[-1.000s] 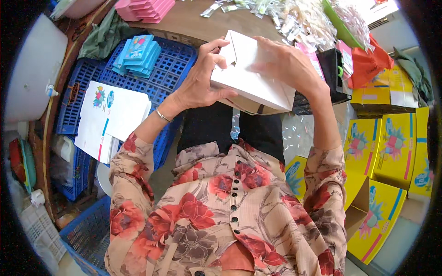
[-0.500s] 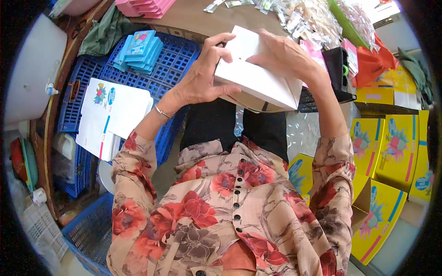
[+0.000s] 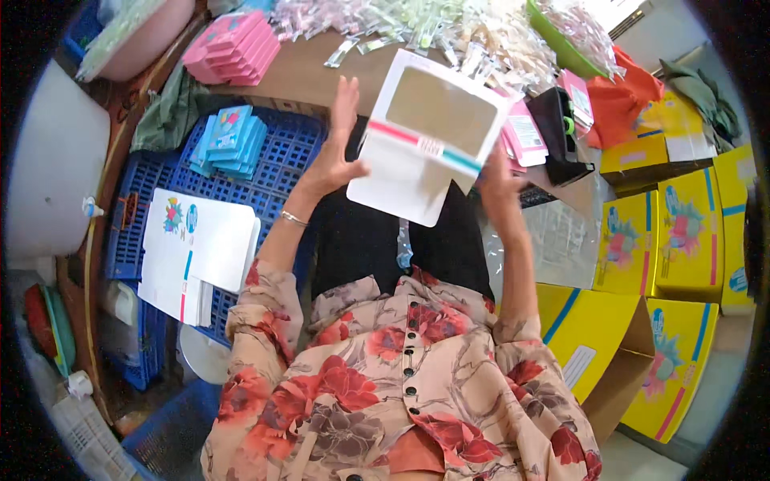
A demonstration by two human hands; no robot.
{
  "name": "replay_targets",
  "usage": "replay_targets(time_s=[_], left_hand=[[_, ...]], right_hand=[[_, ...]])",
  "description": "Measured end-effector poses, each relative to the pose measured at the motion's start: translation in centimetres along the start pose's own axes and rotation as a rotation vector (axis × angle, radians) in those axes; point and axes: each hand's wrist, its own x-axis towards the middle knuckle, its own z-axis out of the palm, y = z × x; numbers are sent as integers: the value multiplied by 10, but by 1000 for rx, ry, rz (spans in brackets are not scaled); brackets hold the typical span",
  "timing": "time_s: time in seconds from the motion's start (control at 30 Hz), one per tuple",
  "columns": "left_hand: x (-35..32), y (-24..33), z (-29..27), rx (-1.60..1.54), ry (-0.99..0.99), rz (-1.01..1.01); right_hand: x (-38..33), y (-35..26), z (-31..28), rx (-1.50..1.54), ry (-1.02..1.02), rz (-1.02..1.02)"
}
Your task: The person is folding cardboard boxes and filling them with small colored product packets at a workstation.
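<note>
A white windowed carton [image 3: 401, 178], with a pink and teal stripe along one edge, is held tilted over my lap. Its window face is toward me and an end flap hangs down. My right hand [image 3: 501, 180] grips the carton's right edge; motion smears it, and the carton hides some of its fingers. Beside the carton's left edge is my left hand [image 3: 341, 148], fingers stretched up and thumb apart, holding nothing. To the left, a stack of flat white printed cartons [image 3: 188, 252] lies on a blue plastic crate [image 3: 281, 148].
Blue packets [image 3: 233, 140] sit on the crate. Pink boxes [image 3: 233, 48] and heaps of small clear-wrapped pieces [image 3: 497, 40] cover the table's far side. A black holder [image 3: 553, 132] stands at right, near yellow cartons [image 3: 690, 228]. An open yellow carton [image 3: 589, 321] is by my right elbow.
The carton has turned so its window and striped edge show. My left hand has let go and opened. My right hand has shifted from the carton's top to its right edge.
</note>
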Motion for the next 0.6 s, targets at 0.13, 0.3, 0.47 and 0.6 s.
replay_targets(time_s=[0.13, 0.3, 0.47, 0.6], left_hand=[[17, -25, 11, -113, 36, -186], [57, -11, 15, 2, 73, -390], [73, -7, -10, -43, 328, -527], [117, -4, -28, -92, 373, -553]], right_hand=[[27, -15, 30, -291, -136, -172], [74, -23, 3, -316, -134, 49], [104, -17, -25, -171, 110, 34], [171, -32, -9, -406, 182, -39]])
